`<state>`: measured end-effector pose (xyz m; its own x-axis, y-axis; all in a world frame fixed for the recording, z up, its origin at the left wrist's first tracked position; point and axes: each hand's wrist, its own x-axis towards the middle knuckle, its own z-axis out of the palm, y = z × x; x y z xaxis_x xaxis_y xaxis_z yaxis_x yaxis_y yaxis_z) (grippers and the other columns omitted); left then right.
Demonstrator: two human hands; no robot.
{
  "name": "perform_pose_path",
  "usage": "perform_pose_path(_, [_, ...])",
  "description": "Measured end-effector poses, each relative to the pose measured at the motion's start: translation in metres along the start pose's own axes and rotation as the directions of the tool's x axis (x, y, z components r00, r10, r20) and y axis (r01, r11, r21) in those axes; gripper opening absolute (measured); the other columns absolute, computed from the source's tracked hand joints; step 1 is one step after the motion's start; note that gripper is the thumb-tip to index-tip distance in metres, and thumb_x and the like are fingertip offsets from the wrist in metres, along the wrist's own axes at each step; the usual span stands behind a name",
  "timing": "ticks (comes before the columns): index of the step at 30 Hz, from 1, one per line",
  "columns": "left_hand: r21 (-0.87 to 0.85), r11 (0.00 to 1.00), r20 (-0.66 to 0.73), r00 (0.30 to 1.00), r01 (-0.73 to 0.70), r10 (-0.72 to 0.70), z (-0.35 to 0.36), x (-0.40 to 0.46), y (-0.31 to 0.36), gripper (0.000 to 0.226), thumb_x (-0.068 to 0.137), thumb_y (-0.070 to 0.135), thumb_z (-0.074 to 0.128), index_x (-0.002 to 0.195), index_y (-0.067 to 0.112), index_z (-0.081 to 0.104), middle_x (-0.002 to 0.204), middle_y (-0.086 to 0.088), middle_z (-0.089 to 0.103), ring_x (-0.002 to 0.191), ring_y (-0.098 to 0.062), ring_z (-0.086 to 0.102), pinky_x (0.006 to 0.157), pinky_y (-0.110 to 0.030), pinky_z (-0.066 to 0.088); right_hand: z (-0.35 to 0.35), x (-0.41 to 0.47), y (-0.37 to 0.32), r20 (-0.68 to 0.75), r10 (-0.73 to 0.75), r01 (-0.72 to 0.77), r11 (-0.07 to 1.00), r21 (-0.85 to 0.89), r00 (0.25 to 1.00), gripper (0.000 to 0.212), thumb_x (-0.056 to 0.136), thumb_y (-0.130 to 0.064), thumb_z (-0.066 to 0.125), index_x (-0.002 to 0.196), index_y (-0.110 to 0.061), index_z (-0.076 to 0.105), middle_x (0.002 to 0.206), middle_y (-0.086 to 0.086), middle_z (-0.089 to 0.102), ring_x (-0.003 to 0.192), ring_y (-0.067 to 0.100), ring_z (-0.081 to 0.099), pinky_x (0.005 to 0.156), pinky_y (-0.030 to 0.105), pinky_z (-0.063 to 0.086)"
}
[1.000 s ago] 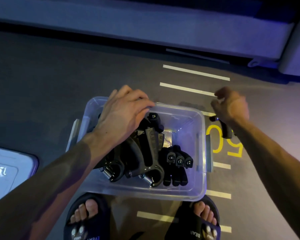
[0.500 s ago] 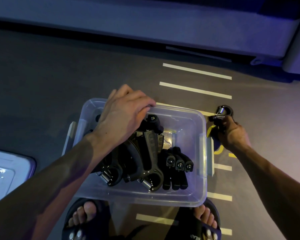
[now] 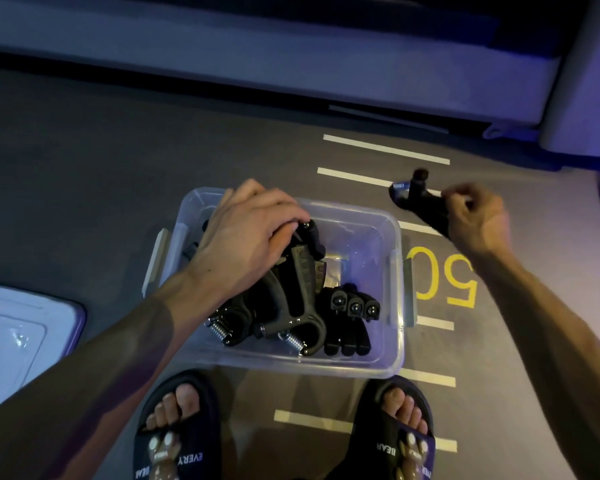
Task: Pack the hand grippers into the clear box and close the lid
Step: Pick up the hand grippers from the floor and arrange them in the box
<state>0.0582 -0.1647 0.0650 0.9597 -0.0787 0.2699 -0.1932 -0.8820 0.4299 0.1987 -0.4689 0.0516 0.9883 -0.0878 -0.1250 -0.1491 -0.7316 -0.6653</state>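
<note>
The clear box (image 3: 388,355) sits open on the floor just ahead of the person's sandalled feet (image 3: 174,431), and everything here is placed against it. Inside, toward its left and near side, lies a heap of black hand grippers (image 3: 291,306), springs showing at the near end, with three more standing side by side toward the right wall. The left hand (image 3: 246,233) lies over the far part of that heap, fingers curled down onto the topmost gripper's handle; it seems to be gripping it, though the hand hides the contact. Outside the box, beyond its far right corner, the right hand (image 3: 475,220) is clenched round one more hand gripper (image 3: 420,202), held off the floor and blurred. The lid (image 3: 32,327) lies well to the left of the box. The packing step is in hand, judging by this. Next the right hand must carry its gripper over the right wall into the free space at the far right, and the left hand must clear away.
</note>
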Motion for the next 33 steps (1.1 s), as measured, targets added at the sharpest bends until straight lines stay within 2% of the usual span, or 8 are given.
perform_pose_path(4, [0.0, 1.0, -0.004, 1.0, 0.001, -0.001, -0.005, -0.009, 0.006, 0.02, 0.097, 0.032, 0.059, 0.111, 0.03, 0.073, 0.109, 0.014, 0.07, 0.095, -0.021, 0.052, 0.084, -0.043, 0.044, -0.043, -0.017, -0.072, -0.058, -0.272, 0.266, 0.96, -0.086, 0.961, 0.027, 0.095, -0.035, 0.048, 0.103, -0.018, 0.067, 0.091, 0.005, 0.073, 0.08, 0.017, 0.063, 0.073, 0.031, 0.05])
perform_pose_path(10, [-0.011, 1.0, -0.025, 1.0, 0.012, -0.012, -0.01, -0.016, 0.012, 0.02, 0.096, 0.031, 0.06, 0.11, 0.029, 0.074, 0.108, 0.013, 0.07, 0.097, -0.022, 0.055, 0.085, -0.047, 0.045, -0.079, -0.066, -0.144, 0.29, -0.534, 0.604, 0.742, -0.289, 0.794, 0.022, 0.094, -0.041, 0.057, 0.094, -0.023, 0.069, 0.076, 0.001, 0.07, 0.07, 0.021, 0.065, 0.065, 0.039, 0.054])
perform_pose_path(13, [-0.016, 1.0, -0.03, 0.999, 0.011, -0.012, -0.01, -0.018, 0.016, 0.02, 0.095, 0.031, 0.061, 0.11, 0.028, 0.074, 0.106, 0.013, 0.071, 0.095, -0.022, 0.056, 0.085, -0.045, 0.045, -0.06, -0.071, -0.143, 0.479, -0.484, 0.666, 0.655, -0.357, 0.732, 0.014, 0.087, -0.039, 0.063, 0.088, -0.028, 0.071, 0.077, -0.002, 0.071, 0.073, 0.022, 0.066, 0.068, 0.039, 0.055])
perform_pose_path(16, [-0.026, 1.0, 0.017, 1.0, -0.001, 0.002, -0.007, -0.019, 0.023, 0.016, 0.096, 0.031, 0.063, 0.108, 0.029, 0.073, 0.102, 0.014, 0.072, 0.094, -0.02, 0.055, 0.083, -0.041, 0.043, -0.029, -0.068, -0.126, 0.574, -0.425, 0.701, 0.561, -0.439, 0.7, 0.018, 0.081, -0.045, 0.068, 0.079, -0.027, 0.066, 0.079, 0.0, 0.068, 0.075, 0.026, 0.063, 0.068, 0.036, 0.054])
perform_pose_path(22, [-0.118, 0.984, 0.176, 0.973, -0.133, 0.152, 0.021, -0.025, 0.049, 0.022, 0.092, 0.047, 0.064, 0.108, 0.033, 0.072, 0.1, 0.018, 0.072, 0.094, -0.015, 0.055, 0.08, -0.034, 0.036, 0.015, -0.066, -0.101, 0.567, -0.398, 0.691, 0.472, -0.548, 0.721, 0.026, 0.086, -0.052, 0.063, 0.081, -0.028, 0.056, 0.076, 0.0, 0.047, 0.074, 0.029, 0.053, 0.063, 0.031, 0.037])
perform_pose_path(28, [-0.073, 0.964, 0.326, 0.907, -0.256, 0.266, 0.049, -0.024, 0.075, 0.048, 0.087, 0.059, 0.064, 0.123, 0.028, 0.069, 0.11, 0.01, 0.073, 0.104, -0.019, 0.053, 0.083, -0.032, 0.026, 0.046, -0.071, -0.096, 0.642, -0.39, 0.751, 0.344, -0.564, 0.66, 0.026, 0.092, -0.044, 0.055, 0.106, -0.023, 0.063, 0.104, 0.009, 0.066, 0.096, 0.033, 0.065, 0.069, 0.032, 0.038])
perform_pose_path(30, [-0.025, 0.962, 0.342, 0.902, -0.271, 0.263, 0.054, -0.023, 0.08, 0.051, 0.085, 0.061, 0.064, 0.122, 0.027, 0.07, 0.108, 0.009, 0.074, 0.107, -0.021, 0.054, 0.084, -0.031, 0.025, 0.052, -0.067, -0.095, 0.666, -0.364, 0.759, 0.344, -0.553, 0.651, 0.027, 0.091, -0.04, 0.056, 0.111, -0.024, 0.063, 0.11, 0.009, 0.066, 0.1, 0.032, 0.065, 0.07, 0.032, 0.039])
perform_pose_path(33, [0.04, 0.958, 0.334, 0.907, -0.285, 0.256, 0.061, -0.02, 0.083, 0.048, 0.079, 0.062, 0.069, 0.109, 0.025, 0.074, 0.093, 0.01, 0.074, 0.101, -0.021, 0.054, 0.079, -0.031, 0.026, 0.05, -0.054, -0.098, 0.726, -0.228, 0.733, 0.446, -0.514, 0.648, 0.037, 0.088, -0.044, 0.061, 0.12, -0.026, 0.062, 0.115, 0.007, 0.064, 0.102, 0.029, 0.063, 0.072, 0.029, 0.038])
